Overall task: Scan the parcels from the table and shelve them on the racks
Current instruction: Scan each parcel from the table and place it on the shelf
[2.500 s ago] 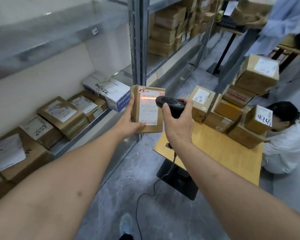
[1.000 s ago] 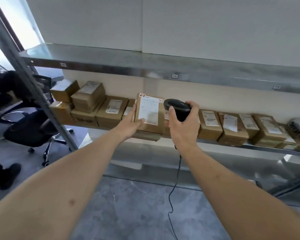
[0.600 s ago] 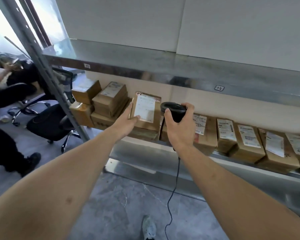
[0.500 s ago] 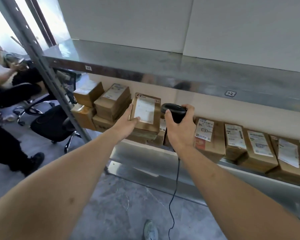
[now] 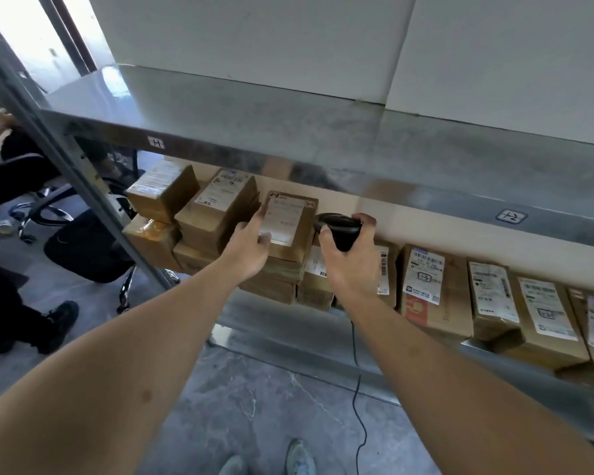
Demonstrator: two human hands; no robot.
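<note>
Labelled parcel [image 5: 286, 227] sits atop stack on lower rack shelf [image 5: 323, 317], under "1-2" tag [image 5: 511, 216]. Your left hand [image 5: 251, 242] grips its left edge; right hand [image 5: 348, 258] clutches barcode scanner [image 5: 338, 228]. Small stiff carton, likely light; hold by side edges, not slick label.

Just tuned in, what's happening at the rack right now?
A person is shelving a parcel marked 2-2. The left hand holds it by its left edge, and it appears to rest on a stack of boxes on the lower shelf. The right hand grips a black corded scanner beside it. More labelled boxes line the shelf to the right.
</note>
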